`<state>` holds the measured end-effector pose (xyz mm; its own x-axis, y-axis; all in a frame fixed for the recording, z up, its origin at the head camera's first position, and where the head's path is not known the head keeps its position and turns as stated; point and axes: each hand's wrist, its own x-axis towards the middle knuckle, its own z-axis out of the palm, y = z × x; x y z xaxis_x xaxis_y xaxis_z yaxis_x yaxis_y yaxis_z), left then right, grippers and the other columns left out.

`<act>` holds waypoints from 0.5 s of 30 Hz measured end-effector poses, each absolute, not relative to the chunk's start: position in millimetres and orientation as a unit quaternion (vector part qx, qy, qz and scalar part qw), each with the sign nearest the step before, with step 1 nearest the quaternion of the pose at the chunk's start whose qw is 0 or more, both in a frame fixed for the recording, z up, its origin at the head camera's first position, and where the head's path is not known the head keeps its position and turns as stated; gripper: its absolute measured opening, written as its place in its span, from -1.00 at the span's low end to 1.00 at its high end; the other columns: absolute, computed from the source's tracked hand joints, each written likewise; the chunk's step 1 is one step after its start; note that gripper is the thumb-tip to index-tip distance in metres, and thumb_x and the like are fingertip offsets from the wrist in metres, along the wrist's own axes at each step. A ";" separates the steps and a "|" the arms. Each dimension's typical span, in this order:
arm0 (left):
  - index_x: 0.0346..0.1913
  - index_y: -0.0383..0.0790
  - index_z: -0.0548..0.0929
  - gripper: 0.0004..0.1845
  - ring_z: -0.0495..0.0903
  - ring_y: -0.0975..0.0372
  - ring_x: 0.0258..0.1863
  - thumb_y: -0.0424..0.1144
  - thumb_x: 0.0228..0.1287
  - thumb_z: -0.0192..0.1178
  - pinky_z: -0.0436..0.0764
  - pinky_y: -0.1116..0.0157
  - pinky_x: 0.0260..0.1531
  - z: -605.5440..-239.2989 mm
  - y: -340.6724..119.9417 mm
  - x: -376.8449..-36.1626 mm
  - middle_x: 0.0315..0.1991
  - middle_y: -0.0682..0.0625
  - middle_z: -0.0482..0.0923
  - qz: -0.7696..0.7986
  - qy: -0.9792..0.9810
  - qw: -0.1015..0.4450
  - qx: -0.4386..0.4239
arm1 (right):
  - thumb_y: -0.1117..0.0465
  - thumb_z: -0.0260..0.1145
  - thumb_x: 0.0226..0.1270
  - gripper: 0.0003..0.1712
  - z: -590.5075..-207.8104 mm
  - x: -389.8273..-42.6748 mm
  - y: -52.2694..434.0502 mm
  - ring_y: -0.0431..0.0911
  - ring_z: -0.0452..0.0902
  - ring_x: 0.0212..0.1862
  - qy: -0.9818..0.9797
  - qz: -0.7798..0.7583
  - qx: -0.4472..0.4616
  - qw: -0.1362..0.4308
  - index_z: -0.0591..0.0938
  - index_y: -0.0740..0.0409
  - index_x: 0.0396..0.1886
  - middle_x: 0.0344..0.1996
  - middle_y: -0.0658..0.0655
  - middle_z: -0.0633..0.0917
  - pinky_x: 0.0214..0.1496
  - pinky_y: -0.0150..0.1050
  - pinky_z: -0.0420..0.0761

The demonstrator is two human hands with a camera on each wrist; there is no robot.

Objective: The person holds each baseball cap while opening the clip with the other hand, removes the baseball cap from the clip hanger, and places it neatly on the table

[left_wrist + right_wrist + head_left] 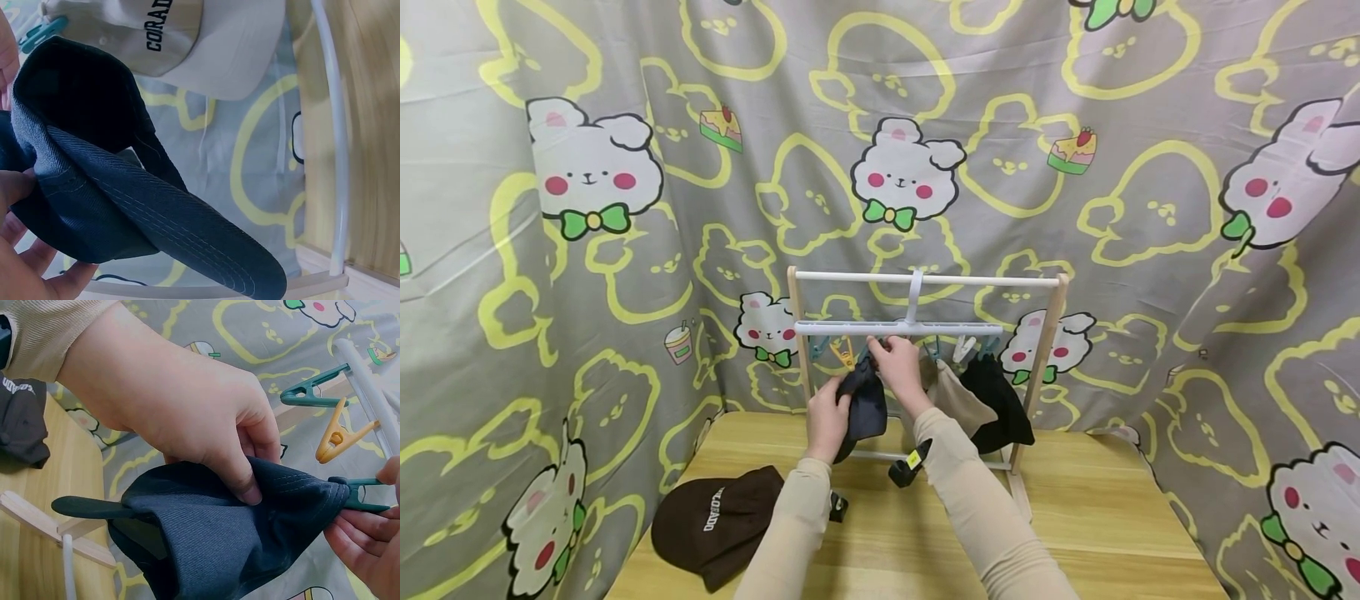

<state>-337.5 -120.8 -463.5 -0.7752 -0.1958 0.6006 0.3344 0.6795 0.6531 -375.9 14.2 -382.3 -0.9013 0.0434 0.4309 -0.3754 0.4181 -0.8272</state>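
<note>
A dark navy cap [863, 408] hangs at the left part of a hanger, its crown bunched at the top. My left hand [827, 421] grips the cap's crown, thumb on the fabric in the right wrist view. My right hand [895, 367] pinches a teal clothespin [362, 494] on the hanger. That clip's jaws meet the top of the navy cap [212, 525]. In the left wrist view, the cap's brim [206, 231] points down to the right, and the left hand [37, 250] holds it from beneath. Only a sliver of the right hand [5, 62] shows there.
The grey-blue hanger [850, 328] hangs from a wood-framed rack [1037, 375]. A yellow clip [844, 352] sits left of the right hand. A beige cap [958, 396] and a black cap [1000, 404] hang at right. A brown cap [715, 521] lies on the wooden table [1097, 517].
</note>
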 end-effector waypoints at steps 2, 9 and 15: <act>0.05 -0.17 0.67 -0.71 0.69 -0.03 -0.06 -0.41 0.30 0.19 0.65 0.01 -0.05 -464.4 -121.2 -337.1 -0.03 -0.14 0.71 -0.402 -0.854 0.328 -0.038 | -0.06 0.23 0.38 -0.41 -381.6 -375.4 14.1 -0.17 0.34 -0.71 -0.819 0.530 0.099 0.195 0.26 0.01 -0.79 -0.83 -0.03 0.39 -0.57 -0.36 0.30; 0.07 -0.12 0.67 -0.69 0.69 -0.02 -0.04 -0.41 0.30 0.19 0.65 0.01 -0.03 -467.5 -122.5 -338.1 -0.01 -0.12 0.71 -0.408 -0.853 0.325 -0.031 | -0.03 0.24 0.37 -0.41 -380.8 -375.5 13.6 0.02 0.64 -0.55 -0.815 0.540 0.097 0.186 0.23 0.00 -0.79 -0.85 0.00 0.41 -0.54 -0.36 0.43; 0.02 -0.14 0.68 -0.72 0.70 -0.02 -0.07 -0.41 0.29 0.20 0.65 0.00 -0.05 -468.7 -123.1 -338.4 -0.05 -0.12 0.72 -0.403 -0.852 0.333 -0.032 | -0.04 0.24 0.36 -0.42 -381.2 -375.5 13.9 0.10 0.71 -0.47 -0.812 0.545 0.101 0.184 0.25 0.00 -0.79 -0.84 0.00 0.42 -0.49 -0.35 0.52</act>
